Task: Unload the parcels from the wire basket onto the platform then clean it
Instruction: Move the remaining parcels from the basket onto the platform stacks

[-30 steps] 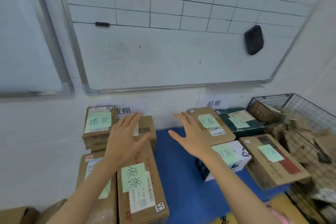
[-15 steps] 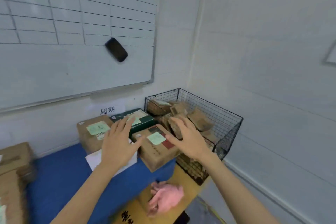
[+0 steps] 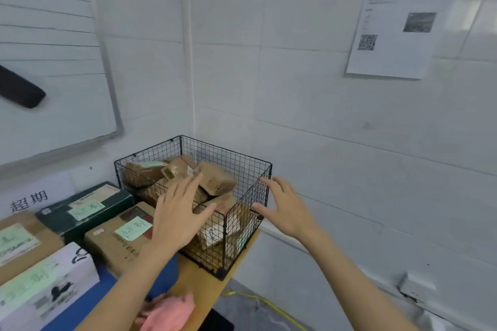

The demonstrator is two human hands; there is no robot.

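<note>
A black wire basket (image 3: 242,164) stands in the room's corner on a wooden table end, heaped with several brown cardboard parcels (image 3: 215,179). My left hand (image 3: 178,215) hovers with spread fingers over the basket's near left corner and holds nothing. My right hand (image 3: 286,209) is spread just outside the basket's right wall, near its top rim, and is also empty. Left of the basket lies the blue platform (image 3: 161,274) carrying labelled parcels: a brown box (image 3: 118,239), a dark green box (image 3: 86,204) and a white box (image 3: 45,287). A pink cloth (image 3: 169,313) lies at the table's front edge.
A whiteboard (image 3: 53,62) with a black eraser (image 3: 18,88) hangs on the left wall. A printed sheet (image 3: 392,24) is stuck to the right wall. A yellow cable (image 3: 269,306) runs over the floor beside the table, and a white socket box (image 3: 416,286) sits low on the wall.
The view has swung right from the platform's left parcels to the basket in the corner. Both open hands have moved with it and now flank the basket's near end.
</note>
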